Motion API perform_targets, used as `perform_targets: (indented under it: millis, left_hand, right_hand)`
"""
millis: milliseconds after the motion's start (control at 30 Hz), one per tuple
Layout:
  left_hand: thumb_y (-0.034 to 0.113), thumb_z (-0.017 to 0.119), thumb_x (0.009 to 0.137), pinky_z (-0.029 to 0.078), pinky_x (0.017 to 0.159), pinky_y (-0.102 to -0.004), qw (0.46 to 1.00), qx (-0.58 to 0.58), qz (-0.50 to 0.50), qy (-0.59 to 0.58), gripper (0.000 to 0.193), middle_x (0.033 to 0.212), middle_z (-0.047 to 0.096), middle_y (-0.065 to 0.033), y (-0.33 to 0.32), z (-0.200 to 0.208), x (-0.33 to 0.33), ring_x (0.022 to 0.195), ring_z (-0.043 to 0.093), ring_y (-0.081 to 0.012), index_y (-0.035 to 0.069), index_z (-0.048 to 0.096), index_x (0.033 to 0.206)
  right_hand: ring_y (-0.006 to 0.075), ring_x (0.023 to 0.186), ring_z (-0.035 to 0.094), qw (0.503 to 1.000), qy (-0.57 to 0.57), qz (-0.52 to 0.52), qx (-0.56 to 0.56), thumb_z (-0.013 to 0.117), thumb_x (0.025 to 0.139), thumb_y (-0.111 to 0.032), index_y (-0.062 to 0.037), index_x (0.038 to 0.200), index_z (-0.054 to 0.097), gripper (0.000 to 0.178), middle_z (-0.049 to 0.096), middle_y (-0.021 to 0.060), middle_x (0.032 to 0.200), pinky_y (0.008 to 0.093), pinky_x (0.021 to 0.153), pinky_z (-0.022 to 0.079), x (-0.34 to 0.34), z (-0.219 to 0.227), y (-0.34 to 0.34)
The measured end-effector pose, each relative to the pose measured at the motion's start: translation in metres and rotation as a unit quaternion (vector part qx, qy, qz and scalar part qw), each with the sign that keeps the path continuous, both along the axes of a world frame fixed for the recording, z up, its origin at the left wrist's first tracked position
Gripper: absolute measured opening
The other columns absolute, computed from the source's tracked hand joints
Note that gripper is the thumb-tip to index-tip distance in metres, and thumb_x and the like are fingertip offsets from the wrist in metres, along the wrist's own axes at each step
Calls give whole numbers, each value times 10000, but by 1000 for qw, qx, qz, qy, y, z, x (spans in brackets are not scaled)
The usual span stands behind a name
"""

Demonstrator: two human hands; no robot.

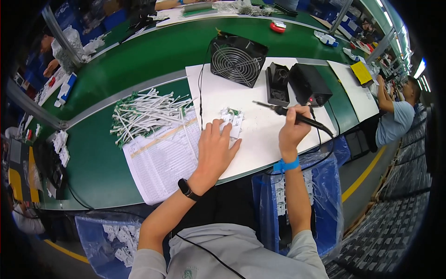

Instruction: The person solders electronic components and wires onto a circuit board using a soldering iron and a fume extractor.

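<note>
Right grip (295,130) closed around soldering iron (280,110), tip raised, apart from white plastic piece (237,122) with green circuit board (233,111). Piece lies on white sheet (260,144) over worktop (95,156), at fingertips of left grip (213,151), which is open. Better keep piece steady, fingers away from probably hot tip, contact brief.

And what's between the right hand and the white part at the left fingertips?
In the head view, the front of the soldering iron reaches from the right hand partway toward the white part; past its tip, white board shows.
</note>
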State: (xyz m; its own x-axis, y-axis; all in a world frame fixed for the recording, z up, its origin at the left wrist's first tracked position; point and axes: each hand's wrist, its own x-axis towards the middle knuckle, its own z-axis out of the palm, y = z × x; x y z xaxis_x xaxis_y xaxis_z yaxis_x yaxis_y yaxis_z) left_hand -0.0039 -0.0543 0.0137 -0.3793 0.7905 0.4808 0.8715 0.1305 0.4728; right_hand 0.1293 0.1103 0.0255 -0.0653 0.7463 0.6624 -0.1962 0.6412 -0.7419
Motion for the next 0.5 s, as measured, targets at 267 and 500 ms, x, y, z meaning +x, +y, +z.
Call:
perform_targets:
  millis: [267, 500]
  left_hand:
    - [188, 814, 809, 494, 852, -432, 1000, 9, 12, -10, 382, 1136, 595, -175, 4, 1, 0, 1032, 578, -355, -17, 687, 1105]
    - [204, 788, 839, 467, 824, -430, 1000, 3, 2, -14, 381, 1148, 584, -182, 3, 0, 2, 1020, 560, -340, -23, 675, 1122]
  right_hand:
    - [87, 634, 514, 974, -117, -181, 65, 660, 996, -121, -6, 899, 585, 168, 575, 21, 691, 281, 582, 432, -3, 37, 91]
    - [228, 579, 647, 940, -229, -225, 115, 683, 964, -178, -31, 881, 611, 183, 637, 121, 649, 355, 569, 486, -37, 47, 104]
